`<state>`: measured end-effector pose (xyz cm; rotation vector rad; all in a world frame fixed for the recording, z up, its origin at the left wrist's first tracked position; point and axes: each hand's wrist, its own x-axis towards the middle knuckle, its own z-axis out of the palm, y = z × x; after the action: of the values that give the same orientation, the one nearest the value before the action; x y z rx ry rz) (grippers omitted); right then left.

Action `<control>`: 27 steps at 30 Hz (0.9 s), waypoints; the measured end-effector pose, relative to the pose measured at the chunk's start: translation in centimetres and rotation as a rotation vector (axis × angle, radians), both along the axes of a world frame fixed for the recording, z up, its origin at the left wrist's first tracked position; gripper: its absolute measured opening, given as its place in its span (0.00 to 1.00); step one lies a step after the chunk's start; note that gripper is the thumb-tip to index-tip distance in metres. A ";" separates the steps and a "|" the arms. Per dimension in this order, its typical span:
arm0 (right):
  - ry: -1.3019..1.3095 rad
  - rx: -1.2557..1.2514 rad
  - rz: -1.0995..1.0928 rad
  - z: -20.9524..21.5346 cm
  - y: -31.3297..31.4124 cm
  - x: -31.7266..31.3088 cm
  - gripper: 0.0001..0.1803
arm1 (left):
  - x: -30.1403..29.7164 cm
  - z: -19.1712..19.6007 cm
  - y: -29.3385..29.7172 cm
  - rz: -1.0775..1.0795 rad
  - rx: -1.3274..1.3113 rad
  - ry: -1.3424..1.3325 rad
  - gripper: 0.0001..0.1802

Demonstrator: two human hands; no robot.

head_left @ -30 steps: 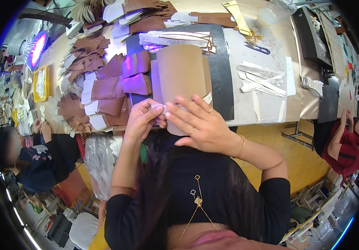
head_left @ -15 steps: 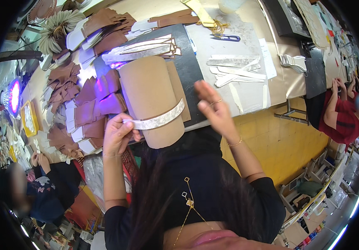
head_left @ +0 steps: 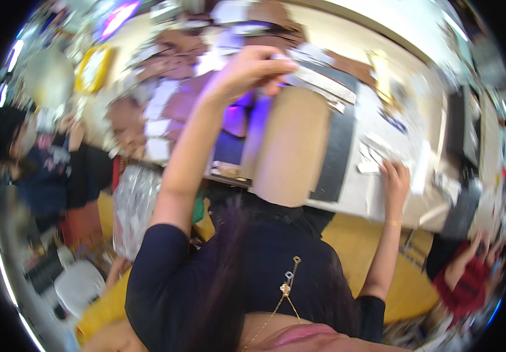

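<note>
My left hand point(head_left: 256, 73) is raised over the far side of the work surface, fingers pinched on the end of a white strip point(head_left: 326, 87) at the pile of brown-edged strips. Motion blurs its fingertips. On the right, my right hand point(head_left: 395, 177) reaches down to the loose white strips point(head_left: 376, 146), its bent fingers closed at the end of one white strip point(head_left: 368, 168). Between my arms stands a rounded tan form point(head_left: 293, 146), its curved face bare, on a black mat point(head_left: 336, 158).
Stacked brown and white pieces point(head_left: 174, 105) cover the table left of the form. A yellow tray point(head_left: 93, 69) lies farther left. Blue-handled snips point(head_left: 393, 122) and a yellow strip point(head_left: 380, 76) lie at the far right. Co-workers sit at left point(head_left: 50, 158) and right point(head_left: 464, 281).
The white strip has come off the tan form. My left hand has moved up and away to the strip pile; my right hand has gone from open beside the form to the loose strips.
</note>
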<state>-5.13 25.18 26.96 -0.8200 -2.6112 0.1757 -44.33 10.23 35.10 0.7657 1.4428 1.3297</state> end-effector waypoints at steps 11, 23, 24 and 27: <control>-0.046 0.131 -0.074 -1.4 -0.6 -0.2 0.07 | -1.3 -0.7 -3.5 0.150 -0.297 0.404 0.28; 0.227 -0.357 -0.346 -0.9 -0.4 0.4 0.11 | -17.8 -3.2 -25.4 0.965 -0.789 0.803 0.12; 0.245 -0.333 -0.329 -0.7 -0.2 0.3 0.12 | -18.5 -3.9 -25.6 0.966 -0.850 0.766 0.14; 0.399 -0.220 -0.243 -0.1 0.4 -0.1 0.10 | -19.8 -5.5 -24.8 0.876 -0.989 0.830 0.15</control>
<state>-5.21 25.57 26.83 -1.0472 -2.1255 0.5086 -64.12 -14.53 29.61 -0.0792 2.9718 0.6132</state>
